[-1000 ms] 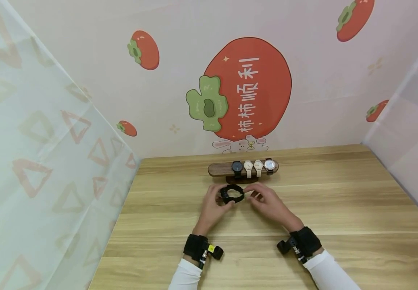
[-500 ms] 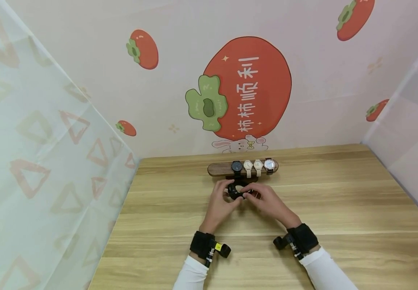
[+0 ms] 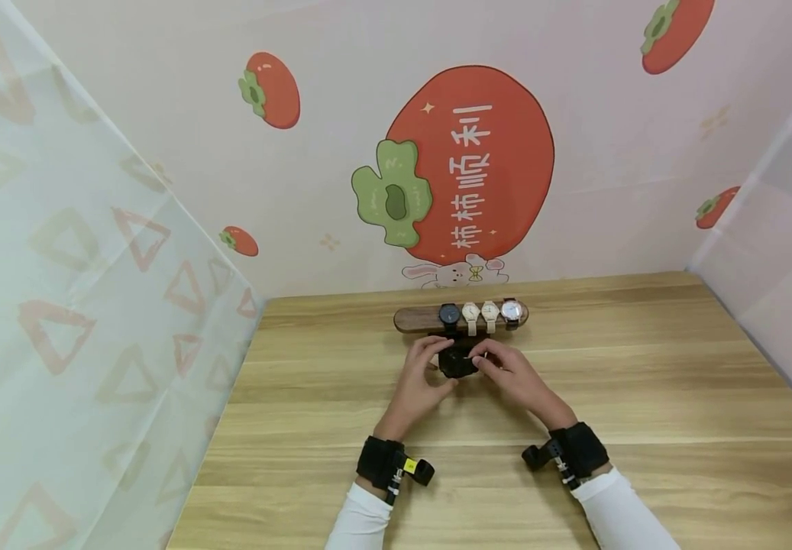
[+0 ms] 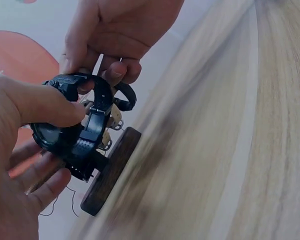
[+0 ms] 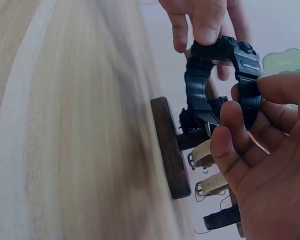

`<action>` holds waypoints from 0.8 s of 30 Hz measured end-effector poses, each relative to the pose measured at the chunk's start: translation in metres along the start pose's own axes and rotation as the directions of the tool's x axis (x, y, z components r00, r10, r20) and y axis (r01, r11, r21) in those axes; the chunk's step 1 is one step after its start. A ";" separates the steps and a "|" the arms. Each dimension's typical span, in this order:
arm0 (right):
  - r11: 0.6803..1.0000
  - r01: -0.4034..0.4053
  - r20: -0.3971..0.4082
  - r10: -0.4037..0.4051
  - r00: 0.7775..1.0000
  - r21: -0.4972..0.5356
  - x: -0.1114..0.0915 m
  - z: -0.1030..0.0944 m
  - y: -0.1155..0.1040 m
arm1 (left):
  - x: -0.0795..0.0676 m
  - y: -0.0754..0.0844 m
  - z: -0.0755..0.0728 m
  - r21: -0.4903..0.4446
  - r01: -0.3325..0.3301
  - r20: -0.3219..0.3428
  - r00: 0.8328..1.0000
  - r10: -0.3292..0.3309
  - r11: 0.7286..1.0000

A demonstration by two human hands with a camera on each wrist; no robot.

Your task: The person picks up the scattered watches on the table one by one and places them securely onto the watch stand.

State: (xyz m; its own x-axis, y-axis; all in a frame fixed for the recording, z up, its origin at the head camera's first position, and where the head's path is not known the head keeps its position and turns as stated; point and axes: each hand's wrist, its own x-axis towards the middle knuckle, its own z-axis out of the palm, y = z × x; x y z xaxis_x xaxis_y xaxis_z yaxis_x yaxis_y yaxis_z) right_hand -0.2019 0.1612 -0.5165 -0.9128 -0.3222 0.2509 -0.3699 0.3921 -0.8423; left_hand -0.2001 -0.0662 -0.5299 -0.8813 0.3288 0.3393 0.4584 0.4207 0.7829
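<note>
A black wristwatch (image 3: 457, 364), its chunky strap buckled into a loop, is held between both hands just in front of the watch stand (image 3: 412, 321). My left hand (image 3: 421, 386) grips its case; in the left wrist view the thumb lies across the watch (image 4: 51, 136), fingers behind. From the other side, my right hand (image 3: 518, 383) pinches the strap. In the right wrist view, the right thumb presses the strap's outer side (image 5: 249, 92), and the fingers curl near the buckle. The dial is mostly hidden in the head view.
On the wooden stand's bar sit a black watch (image 3: 449, 315), two cream watches (image 3: 470, 313) and a white-dialled watch (image 3: 511, 311). Its dark base (image 5: 171, 150) rests on the wood-grain table (image 3: 341, 367). A printed wall sheet (image 3: 341, 153) rises behind, with side sheets at left and right.
Both hands were around the watch one second ago, the right fingertips just touching the strap. The watch and left hand have shifted right and slightly up; the right hand now pinches the strap.
</note>
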 end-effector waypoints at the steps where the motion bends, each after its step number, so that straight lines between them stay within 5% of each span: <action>1: 1.000 -0.018 0.010 0.018 1.000 0.023 0.000 -0.001 0.000 | 0.000 0.000 0.000 0.005 -0.009 0.003 1.000 0.009 1.000; 10: 0.962 -0.169 0.065 0.158 0.985 0.215 -0.002 -0.004 0.002 | -0.002 0.001 -0.004 -0.052 -0.012 0.025 1.000 0.014 0.999; 24: 0.995 -0.011 0.070 0.004 0.998 0.100 -0.003 -0.008 0.007 | -0.008 -0.001 -0.002 -0.093 -0.018 0.002 1.000 0.018 0.995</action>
State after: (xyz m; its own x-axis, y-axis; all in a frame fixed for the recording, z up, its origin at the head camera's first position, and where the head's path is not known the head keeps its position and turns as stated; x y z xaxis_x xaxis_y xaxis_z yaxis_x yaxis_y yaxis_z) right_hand -0.2027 0.1717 -0.5198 -0.8998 -0.3804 0.2135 -0.3409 0.3077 -0.8883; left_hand -0.1937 -0.0708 -0.5320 -0.8725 0.3381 0.3527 0.4616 0.3340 0.8218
